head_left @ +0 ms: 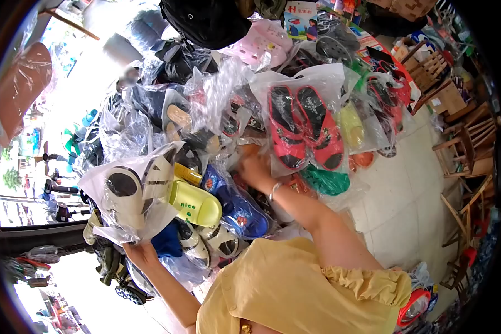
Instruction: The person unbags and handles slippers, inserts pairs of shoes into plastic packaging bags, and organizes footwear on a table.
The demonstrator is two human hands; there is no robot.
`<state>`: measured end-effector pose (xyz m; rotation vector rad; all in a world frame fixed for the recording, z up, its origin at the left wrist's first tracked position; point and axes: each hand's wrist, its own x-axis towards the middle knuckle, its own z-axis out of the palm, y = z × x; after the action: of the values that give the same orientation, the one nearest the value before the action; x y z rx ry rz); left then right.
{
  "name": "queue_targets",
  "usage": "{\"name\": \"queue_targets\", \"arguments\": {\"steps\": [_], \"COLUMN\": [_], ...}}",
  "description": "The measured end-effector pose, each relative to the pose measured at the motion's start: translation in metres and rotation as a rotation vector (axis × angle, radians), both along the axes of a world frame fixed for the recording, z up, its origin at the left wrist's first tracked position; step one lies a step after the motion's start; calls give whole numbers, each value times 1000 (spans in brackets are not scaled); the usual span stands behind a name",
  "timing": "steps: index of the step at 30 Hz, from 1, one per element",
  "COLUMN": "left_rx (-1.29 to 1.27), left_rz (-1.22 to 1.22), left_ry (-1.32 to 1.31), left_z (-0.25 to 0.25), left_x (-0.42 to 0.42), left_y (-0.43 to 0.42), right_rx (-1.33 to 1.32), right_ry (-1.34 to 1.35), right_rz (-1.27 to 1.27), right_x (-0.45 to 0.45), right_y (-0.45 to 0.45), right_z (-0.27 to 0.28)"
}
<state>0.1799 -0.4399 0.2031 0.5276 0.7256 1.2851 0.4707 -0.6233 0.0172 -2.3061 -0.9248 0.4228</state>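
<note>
My left hand (142, 256) pinches the lower edge of a clear bag holding a pair of white sandals (123, 192), at the left of the pile. My right hand (256, 170) reaches into the middle of the heap, its fingers blurred and partly hidden among the plastic. Just right of it lies a bag of red and black sandals (312, 125). Between my hands are a lime-green slide (195, 203) marked "nice" and blue clogs (234, 206) in plastic. Below them sit more white and black sandals (220, 239).
Pink clogs (261, 42) and a black backpack (206, 22) lie at the far side. A green bagged shoe (325, 179) is at the pile's right edge. Wooden chairs (465, 145) stand along the right over a tiled floor (395, 195). A brown sandal (22, 92) hangs at the left.
</note>
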Motion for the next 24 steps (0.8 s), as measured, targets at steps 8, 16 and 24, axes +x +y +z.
{"name": "queue_targets", "arguments": {"steps": [8, 16, 24], "left_rx": [43, 48, 38], "left_rz": [-126, -96, -38], "left_ry": [-50, -43, -35], "left_z": [-10, -5, 7], "left_x": [-13, -10, -11], "left_y": [24, 31, 15], "right_rx": [705, 829, 992], "right_ry": [-12, 321, 1031], "right_rz": [104, 189, -305], "right_x": [-110, -98, 7], "right_y": [-5, -24, -67], "right_z": [76, 82, 50]}}
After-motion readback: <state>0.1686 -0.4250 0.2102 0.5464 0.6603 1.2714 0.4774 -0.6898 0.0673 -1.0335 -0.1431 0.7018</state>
